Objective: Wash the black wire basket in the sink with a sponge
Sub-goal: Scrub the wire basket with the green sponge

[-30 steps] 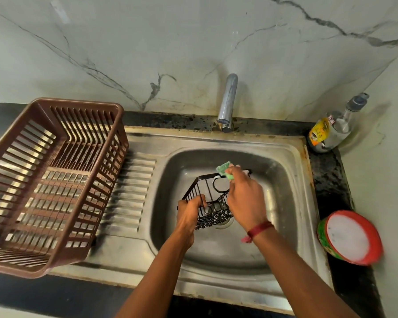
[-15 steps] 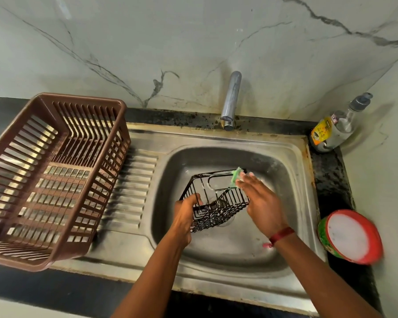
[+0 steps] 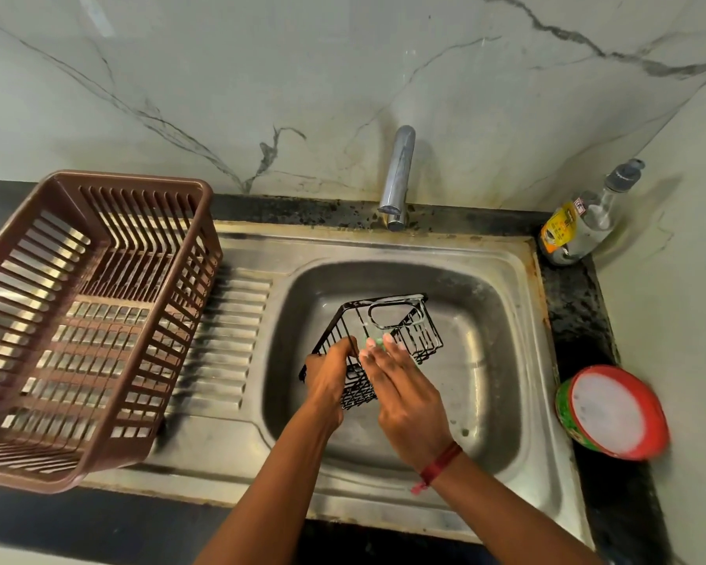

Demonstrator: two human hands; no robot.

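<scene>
Wire basket (image 3: 388,316), centre: black, thin grid, white suds along the rim.
Sponge (image 3: 378,342): green.
Sink (image 3: 506,254): dull grey steel, rust-brown edges.
Crate (image 3: 98,320), left: brown, slatted.
Wall (image 3: 343,75): pale marble, dark grey veins.
Counter (image 3: 571,311): black, speckled.
Bottle (image 3: 575,230), upper right: yellow-orange label.
Tub (image 3: 612,413), right: red rim, white top, green side.
Wrist thread (image 3: 441,466): red.
</scene>
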